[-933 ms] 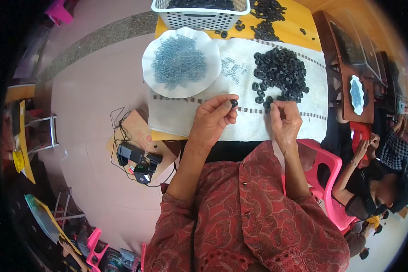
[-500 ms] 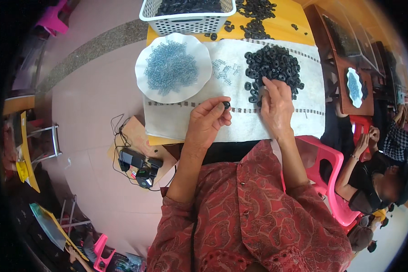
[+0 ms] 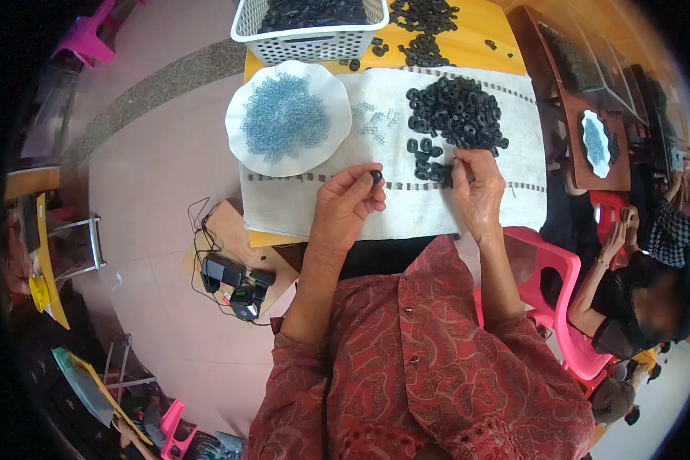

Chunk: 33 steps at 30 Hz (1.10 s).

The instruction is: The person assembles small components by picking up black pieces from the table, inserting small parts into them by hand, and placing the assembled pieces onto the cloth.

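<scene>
My left hand [image 3: 343,208] pinches a small round black piece [image 3: 376,177] between thumb and fingertips, above the near part of a white cloth [image 3: 276,207]. To its right, my right hand [image 3: 481,192] has its fingers drawn together at the near side of a heap of black ring-shaped pieces [image 3: 456,111]. Whatever lies in those fingertips is hidden. A small cluster of black pieces [image 3: 423,157] lies just left of the right fingers, apart from the heap. At the left, a scalloped white plate [image 3: 236,138] holds many small clear bluish pieces [image 3: 284,115].
Loose clear pieces [image 3: 376,121] lie on the cloth between plate and heap. Behind stands a white perforated basket [image 3: 310,46] of black parts, with more black pieces [image 3: 424,50] on the yellow tabletop. A pink chair [image 3: 563,284] and a person [image 3: 629,299] are at the right.
My right hand has drawn back toward me and a little right from the heap, exposing the cluster of black pieces. My left hand keeps its pinch on the black piece.
</scene>
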Each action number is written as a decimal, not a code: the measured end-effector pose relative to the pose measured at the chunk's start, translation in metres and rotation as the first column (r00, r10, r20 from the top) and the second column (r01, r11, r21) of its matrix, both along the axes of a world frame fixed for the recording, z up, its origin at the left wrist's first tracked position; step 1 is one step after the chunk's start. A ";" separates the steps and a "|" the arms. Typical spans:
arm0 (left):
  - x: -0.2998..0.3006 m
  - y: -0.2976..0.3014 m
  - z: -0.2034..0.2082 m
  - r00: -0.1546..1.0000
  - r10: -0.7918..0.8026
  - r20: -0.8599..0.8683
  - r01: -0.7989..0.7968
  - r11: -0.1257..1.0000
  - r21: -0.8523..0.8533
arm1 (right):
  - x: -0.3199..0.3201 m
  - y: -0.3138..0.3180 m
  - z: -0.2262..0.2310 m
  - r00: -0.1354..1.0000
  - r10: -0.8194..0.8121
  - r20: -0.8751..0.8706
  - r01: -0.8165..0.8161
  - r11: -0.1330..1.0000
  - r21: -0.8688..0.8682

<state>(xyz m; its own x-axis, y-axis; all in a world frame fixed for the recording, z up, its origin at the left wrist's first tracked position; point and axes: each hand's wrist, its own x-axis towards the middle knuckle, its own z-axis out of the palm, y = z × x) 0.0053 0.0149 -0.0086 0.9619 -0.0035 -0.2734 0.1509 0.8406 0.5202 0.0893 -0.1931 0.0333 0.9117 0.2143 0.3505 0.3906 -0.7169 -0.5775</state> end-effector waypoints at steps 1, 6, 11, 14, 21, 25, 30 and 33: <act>0.000 0.000 0.000 1.000 0.005 -0.006 -0.006 1.000 -0.003 | 0.001 -0.001 0.001 1.000 -0.001 0.002 0.001 1.000 0.001; 0.001 0.000 0.002 1.000 0.004 -0.009 -0.004 1.000 -0.011 | 0.005 -0.010 0.003 0.997 -0.063 -0.052 0.062 0.998 -0.029; 0.000 -0.001 0.001 1.000 0.005 0.004 -0.005 1.000 -0.010 | 0.010 -0.007 0.000 0.999 -0.050 0.002 0.049 0.993 -0.105; 0.000 0.000 0.001 1.000 0.010 -0.006 -0.010 1.000 -0.003 | 0.018 0.003 -0.003 0.997 -0.041 0.063 0.051 0.984 -0.170; 0.000 -0.002 0.002 0.999 0.016 -0.029 -0.016 1.000 -0.003 | 0.024 0.009 0.001 0.998 -0.045 0.040 0.053 0.970 -0.237; 0.000 -0.002 0.003 1.000 -0.002 -0.031 0.003 1.000 0.027 | 0.026 0.008 0.004 0.998 -0.060 -0.013 0.055 0.969 -0.242; -0.002 -0.005 0.006 0.999 -0.042 0.002 0.042 0.999 0.011 | 0.029 0.011 0.005 0.996 -0.094 0.000 0.088 0.935 -0.344; -0.001 -0.008 0.004 0.998 -0.055 0.038 0.057 0.997 -0.055 | 0.030 0.012 0.004 0.994 -0.108 -0.007 0.098 0.922 -0.374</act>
